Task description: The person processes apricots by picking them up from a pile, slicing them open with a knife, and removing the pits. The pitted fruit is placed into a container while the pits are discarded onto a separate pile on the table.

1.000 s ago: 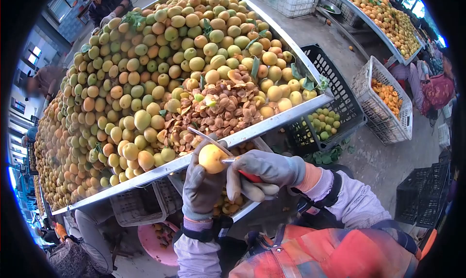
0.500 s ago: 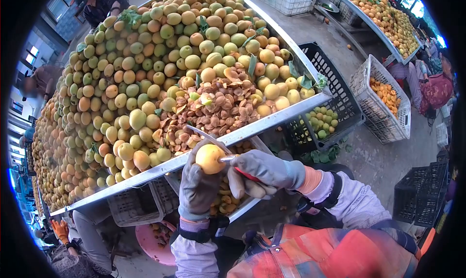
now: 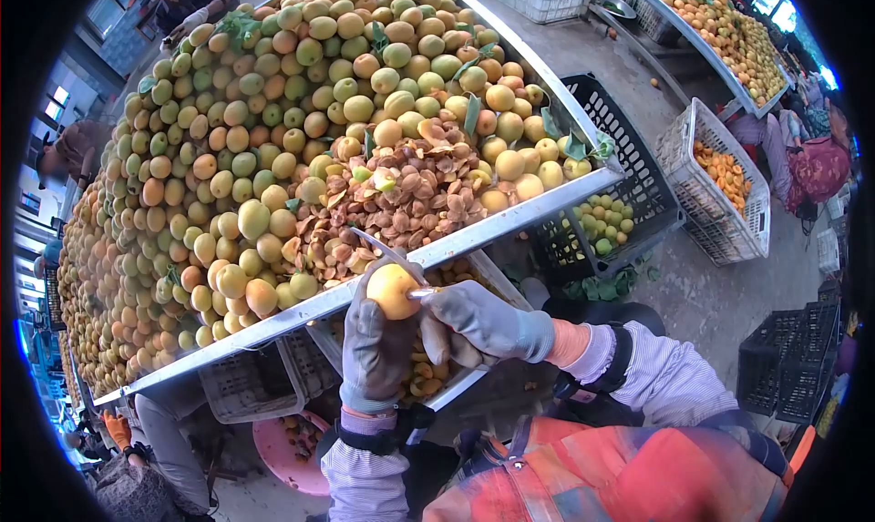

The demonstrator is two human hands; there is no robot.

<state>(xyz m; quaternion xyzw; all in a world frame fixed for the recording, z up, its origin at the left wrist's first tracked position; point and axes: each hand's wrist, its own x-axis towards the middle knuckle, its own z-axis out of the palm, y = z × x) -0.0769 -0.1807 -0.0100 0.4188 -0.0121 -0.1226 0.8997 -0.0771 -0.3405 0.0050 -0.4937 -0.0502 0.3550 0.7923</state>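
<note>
My left hand (image 3: 375, 344), in a grey glove, is closed around a yellow apricot (image 3: 392, 291) just in front of the metal table edge. In my gloved right hand (image 3: 483, 322) is a slim metal-tipped tool (image 3: 422, 292), its tip against the apricot's right side and its handle hidden by my fingers. A narrow, pointed, blade-like strip (image 3: 376, 245) shows just above the apricot. Beyond the edge lies a heap of brown apricot pits (image 3: 401, 203) beside a large pile of whole apricots (image 3: 264, 139). Apricot halves (image 3: 424, 381) lie below my hands.
The table's metal rim (image 3: 510, 227) runs between my hands and the pile. To the right stand a black crate (image 3: 638, 176) with green fruit and a white crate (image 3: 711, 185) with apricot pieces. A pink basin (image 3: 273, 454) sits below. Other people work around the tables.
The right hand has shifted slightly left toward the apricot and turned, hiding the tool's red handle. The left hand keeps its hold. A person's gloved hand has appeared at the far upper left.
</note>
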